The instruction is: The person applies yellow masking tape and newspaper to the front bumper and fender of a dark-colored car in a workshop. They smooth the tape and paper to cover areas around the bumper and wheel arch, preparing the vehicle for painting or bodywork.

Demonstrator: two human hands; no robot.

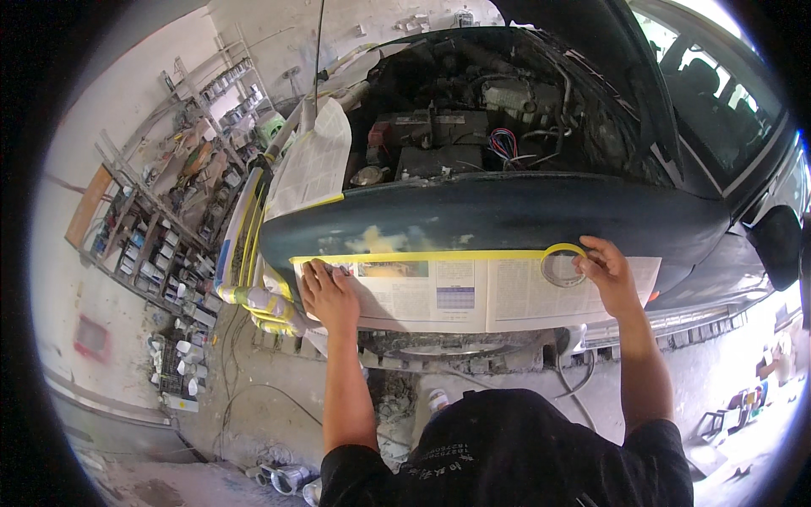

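Observation:
Across the side of a dark car fender [507, 211] runs a strip of yellow masking tape [456, 255] along the top edge of a newspaper sheet [405, 304]. My left hand [328, 296] lies with its fingers stretched on the paper's left end, just below the tape. At the strip's right end, my right hand [606, 275] grips a roll of masking tape [562, 264] between thumb and fingers. The strip runs up to the roll. Pale sanded patches [376, 239] show on the fender above the tape.
The engine bay [456, 118] is exposed under a raised hood [591, 51]. More newspaper [317, 156] covers the car's front left. Shelves [169, 194] with cans and clutter line the left wall. Hoses [583, 389] lie on the floor near the wheel [448, 345].

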